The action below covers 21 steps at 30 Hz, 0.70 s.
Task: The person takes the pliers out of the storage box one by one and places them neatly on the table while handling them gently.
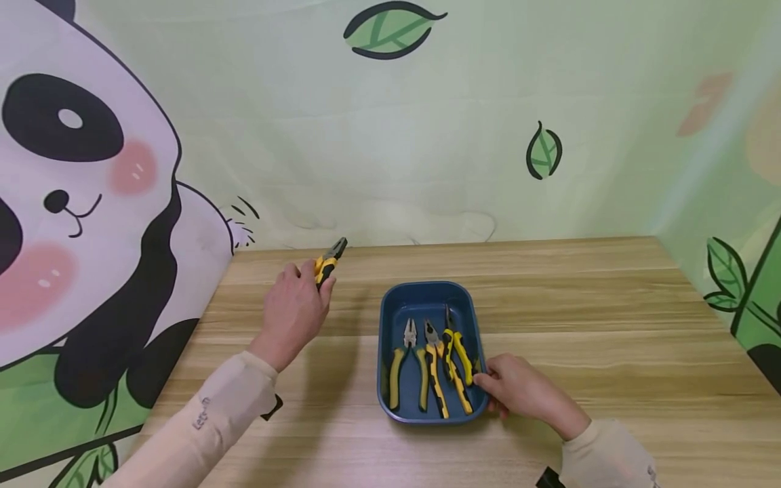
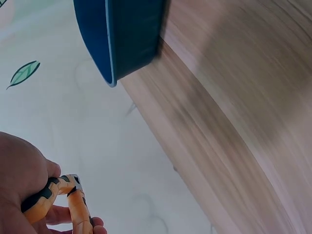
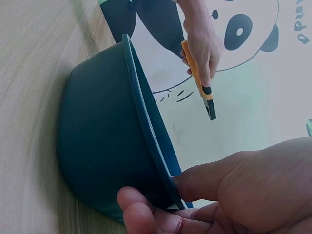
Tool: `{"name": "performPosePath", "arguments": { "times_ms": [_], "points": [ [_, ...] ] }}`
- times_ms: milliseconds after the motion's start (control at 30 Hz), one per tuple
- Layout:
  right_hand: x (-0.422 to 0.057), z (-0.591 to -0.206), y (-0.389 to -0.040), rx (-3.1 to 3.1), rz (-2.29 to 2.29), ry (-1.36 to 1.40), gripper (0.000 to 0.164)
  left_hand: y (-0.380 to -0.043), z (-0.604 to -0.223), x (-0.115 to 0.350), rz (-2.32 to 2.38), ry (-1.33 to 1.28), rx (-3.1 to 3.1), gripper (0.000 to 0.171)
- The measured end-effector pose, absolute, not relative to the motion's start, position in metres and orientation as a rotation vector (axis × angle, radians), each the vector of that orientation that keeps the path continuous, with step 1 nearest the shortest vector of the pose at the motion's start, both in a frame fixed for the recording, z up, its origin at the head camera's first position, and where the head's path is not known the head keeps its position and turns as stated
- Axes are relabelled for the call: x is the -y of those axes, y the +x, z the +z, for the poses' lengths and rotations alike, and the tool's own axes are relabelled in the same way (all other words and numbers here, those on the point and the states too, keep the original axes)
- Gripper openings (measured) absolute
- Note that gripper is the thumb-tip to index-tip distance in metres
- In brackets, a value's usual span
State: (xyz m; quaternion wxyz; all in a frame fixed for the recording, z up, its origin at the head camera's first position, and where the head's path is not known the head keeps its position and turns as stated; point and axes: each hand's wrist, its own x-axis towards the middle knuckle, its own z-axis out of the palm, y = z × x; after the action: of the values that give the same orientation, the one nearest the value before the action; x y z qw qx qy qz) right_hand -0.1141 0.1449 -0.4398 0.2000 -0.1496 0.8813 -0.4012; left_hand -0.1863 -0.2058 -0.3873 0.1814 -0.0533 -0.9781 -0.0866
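Observation:
My left hand (image 1: 295, 308) grips a pair of pliers (image 1: 329, 260) with yellow-and-black handles, held up to the left of the blue bin, jaws pointing away. In the left wrist view the handles of these pliers (image 2: 78, 207) stand spread between thumb and fingers. My right hand (image 1: 518, 388) pinches the near right rim of the blue plastic bin (image 1: 427, 421), thumb inside and fingers outside. Inside lie green-handled pliers (image 1: 395, 379) on the left, orange-and-black-handled pliers (image 1: 434, 379) in the middle, and yellow-and-black needle-nose pliers (image 1: 462, 359) on the right.
The bin stands on a wood-grain table (image 1: 579, 298). A printed cloth backdrop (image 1: 439, 149) with leaves rises behind the table's far edge, and a large panda figure (image 1: 116, 203) covers its left side.

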Motion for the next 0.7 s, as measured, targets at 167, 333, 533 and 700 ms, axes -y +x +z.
{"name": "performPosePath", "arguments": {
  "times_ms": [167,333,533,700],
  "points": [
    [-0.145,-0.439,-0.114,-2.460,-1.128,-0.420,0.021,-0.186,-0.386,0.213,-0.255,-0.133,2.776,0.045],
    [-0.146,-0.439,-0.115,-2.457,-1.130,-0.426,0.021,-0.186,-0.385,0.221,-0.267,-0.115,2.781,0.045],
    [-0.146,-0.439,-0.115,-2.463,-1.125,-0.426,0.021,-0.186,-0.385,0.229,-0.272,-0.092,2.790,0.046],
    [-0.145,-0.440,-0.114,-2.458,-1.129,-0.425,0.022,-0.185,-0.385,0.235,-0.276,-0.069,2.812,0.044]
  ]
}}
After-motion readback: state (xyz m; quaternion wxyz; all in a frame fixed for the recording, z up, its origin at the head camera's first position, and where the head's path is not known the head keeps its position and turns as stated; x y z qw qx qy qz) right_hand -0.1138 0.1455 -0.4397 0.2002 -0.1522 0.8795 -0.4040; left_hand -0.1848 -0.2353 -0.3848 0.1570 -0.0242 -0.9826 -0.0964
